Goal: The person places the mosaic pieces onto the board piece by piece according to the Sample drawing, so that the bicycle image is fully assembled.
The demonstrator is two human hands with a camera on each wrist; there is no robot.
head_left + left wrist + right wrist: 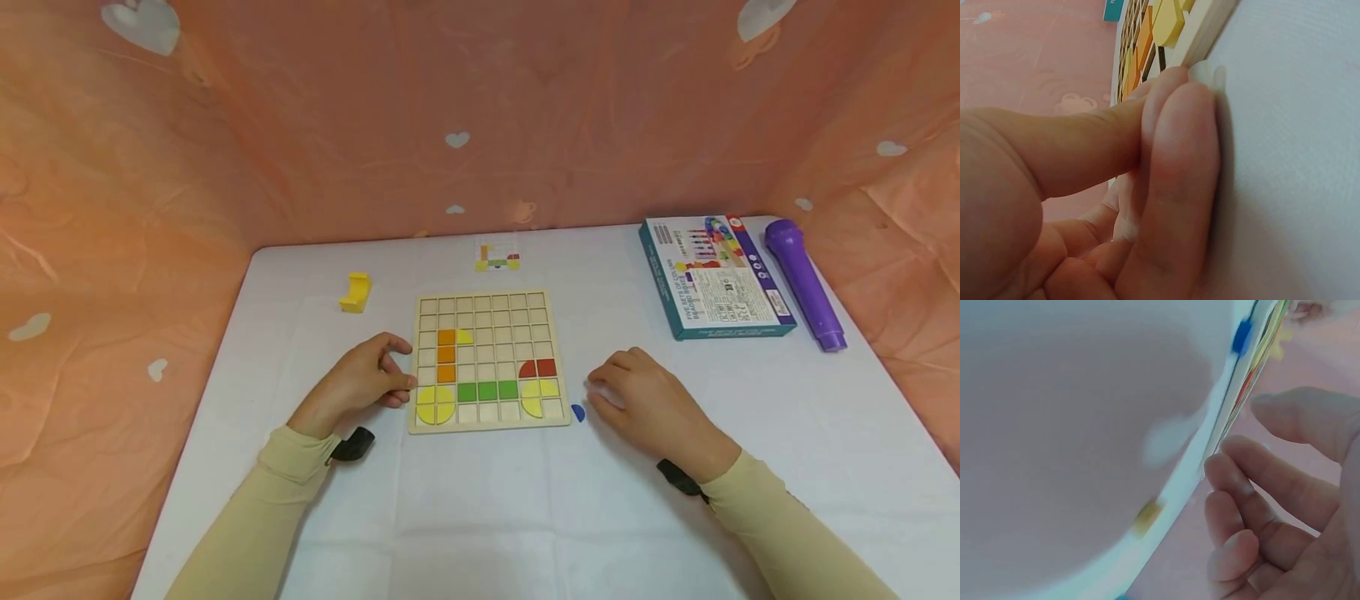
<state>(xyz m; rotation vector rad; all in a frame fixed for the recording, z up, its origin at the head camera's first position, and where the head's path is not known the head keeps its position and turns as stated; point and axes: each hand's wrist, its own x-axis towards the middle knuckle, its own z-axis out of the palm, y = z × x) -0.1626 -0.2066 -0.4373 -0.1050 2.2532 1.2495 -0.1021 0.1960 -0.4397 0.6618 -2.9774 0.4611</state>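
Note:
A square wooden grid board (494, 319) lies on the table with flat coloured pieces in some cells. Orange squares (446, 355), green squares (487, 390), red pieces (546, 367) and yellow quarter circles (435, 405) sit in it. At the board's left edge, my left hand (362, 377) touches the rim with its fingertips, fingers loosely bent. To the right of the board, my right hand (648, 412) hovers by a small blue rounded piece (577, 412) on the table. Nothing shows between its relaxed fingers. In the right wrist view the blue piece (1242, 337) lies apart from the fingertips.
Behind the board lies a small pattern card (497, 256). A yellow bracket-shaped block (356, 293) stands to the back left. A game box (716, 279) and a purple microphone-shaped object (806, 283) lie at the back right. An orange curtain (360, 125) hangs behind the table.

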